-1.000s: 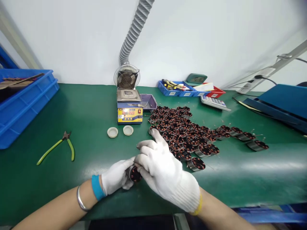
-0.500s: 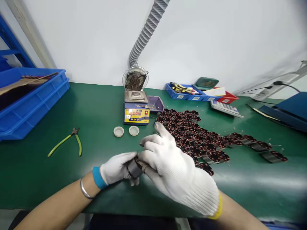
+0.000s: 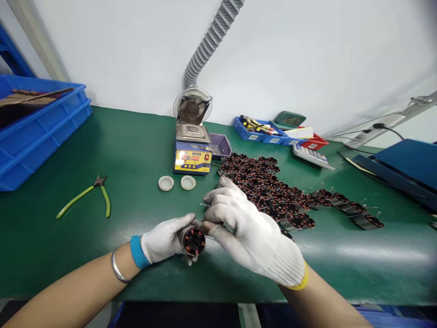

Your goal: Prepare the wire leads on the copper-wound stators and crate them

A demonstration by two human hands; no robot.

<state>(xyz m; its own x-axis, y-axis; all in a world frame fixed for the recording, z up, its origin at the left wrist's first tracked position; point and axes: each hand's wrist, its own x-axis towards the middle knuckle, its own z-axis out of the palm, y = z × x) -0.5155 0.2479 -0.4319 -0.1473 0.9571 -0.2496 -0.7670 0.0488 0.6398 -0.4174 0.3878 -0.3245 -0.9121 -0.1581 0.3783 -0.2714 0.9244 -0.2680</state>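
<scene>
My left hand [image 3: 164, 243], in a white glove with a blue cuff, is wrapped round a small metal stator [image 3: 193, 240] whose copper windings face me. My right hand [image 3: 251, 230], also gloved, pinches at the stator's upper right edge with thumb and forefinger; what it grips there is too small to make out. Both hands hover just above the green mat [image 3: 129, 150] near its front edge. A pile of several like stators [image 3: 269, 187] lies just behind and to the right of my right hand.
A yellow-and-blue solder pot [image 3: 191, 152] with a fan and grey duct hose stands behind the hands. Two white caps [image 3: 173, 183] lie before it. Green-handled cutters [image 3: 85, 196] lie at left, a blue crate [image 3: 30, 132] at far left. Small bins [image 3: 273, 132] and a calculator [image 3: 312, 156] sit at back right.
The stator has turned in my left hand, so its copper windings face me again. My right hand has drawn in a little closer to it. The camera view shifted slightly.
</scene>
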